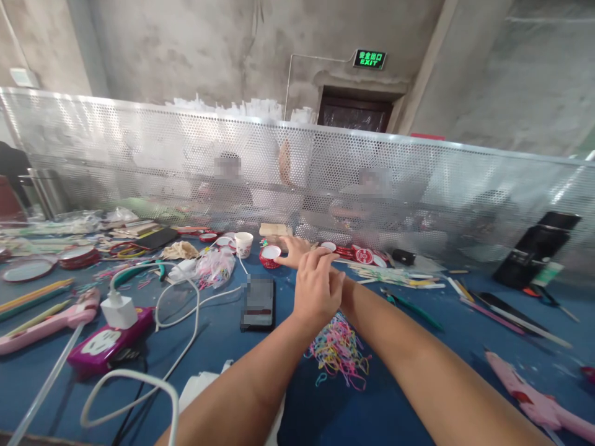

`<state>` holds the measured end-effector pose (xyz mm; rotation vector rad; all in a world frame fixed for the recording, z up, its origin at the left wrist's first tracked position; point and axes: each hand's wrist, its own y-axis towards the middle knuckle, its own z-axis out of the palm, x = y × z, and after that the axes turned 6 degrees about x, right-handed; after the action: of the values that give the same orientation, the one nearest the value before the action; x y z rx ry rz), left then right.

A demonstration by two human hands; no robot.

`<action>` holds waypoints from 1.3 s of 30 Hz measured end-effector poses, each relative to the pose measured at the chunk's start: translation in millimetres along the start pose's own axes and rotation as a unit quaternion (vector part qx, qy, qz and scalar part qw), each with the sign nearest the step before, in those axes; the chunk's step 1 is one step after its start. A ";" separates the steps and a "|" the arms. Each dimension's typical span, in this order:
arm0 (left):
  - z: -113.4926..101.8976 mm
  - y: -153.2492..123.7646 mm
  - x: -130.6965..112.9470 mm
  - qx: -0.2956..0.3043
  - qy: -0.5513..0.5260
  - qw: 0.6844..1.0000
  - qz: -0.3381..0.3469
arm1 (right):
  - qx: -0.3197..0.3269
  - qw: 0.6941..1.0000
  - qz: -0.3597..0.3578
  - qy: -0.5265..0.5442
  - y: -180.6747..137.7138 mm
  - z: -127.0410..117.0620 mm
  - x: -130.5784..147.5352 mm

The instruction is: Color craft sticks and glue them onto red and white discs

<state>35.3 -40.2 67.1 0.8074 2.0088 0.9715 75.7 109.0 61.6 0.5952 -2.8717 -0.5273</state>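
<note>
I have the round red-sided, white-topped container [270, 254] at nine o'clock from my nearer right hand [296, 249], which is loosely spread, thumb perhaps touching it. My left hand [318, 283], half-curled, crosses above; whether it grips anything, I can't make out.

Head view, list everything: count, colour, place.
Exit sign: one, green, wall
Divider: one, silver, across back
People: at least two, blurred, behind divider
Table: one, blue, foreground
Cup: one, white, centre
Phone: one, black, centre
Red-rimmed round pieces: several, red-white, back
Loose loops: one pile, multicoloured, lower centre
Bagged loops: one bag, multicoloured, centre-left
Glue guns: two, pink, both sides
Pliers: at least one, teal-handled, right
Power strip: one, purple, left
Smaller clutter: uncounted, mixed, back
Left hand: one, bare, over right arm
Right hand: one, bare, beside round piece
</note>
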 end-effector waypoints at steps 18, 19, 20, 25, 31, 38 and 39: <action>13.1 9.0 22.0 0.260 0.128 0.955 -0.063 | -0.185 0.968 0.141 0.096 -161.5 -105.7 -124.0; 13.3 9.0 22.0 0.287 0.125 0.948 -0.061 | -0.189 0.967 0.148 0.086 -166.7 -101.6 -125.8; 13.4 8.8 21.8 0.311 0.121 0.941 -0.059 | -0.190 0.967 0.155 0.076 -170.6 -96.0 -126.8; 12.5 7.9 22.2 0.388 0.109 0.914 -0.049 | -0.124 0.978 0.157 0.065 -176.6 -68.3 -124.1; 15.3 7.2 26.4 0.426 0.092 0.899 -0.043 | -0.084 0.980 0.178 0.042 -177.9 -67.7 -125.4; 20.6 6.3 26.0 0.458 0.071 0.885 -0.036 | -0.010 0.975 0.220 0.022 -181.1 -67.4 -126.5; 20.9 6.3 26.2 0.458 0.068 0.885 -0.040 | 0.004 0.975 0.220 0.021 -180.7 -67.5 -124.4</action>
<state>40.3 -9.0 54.2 1.1318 2.6070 -0.0489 267.8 -15.7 46.4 -0.0373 -2.8346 -0.4238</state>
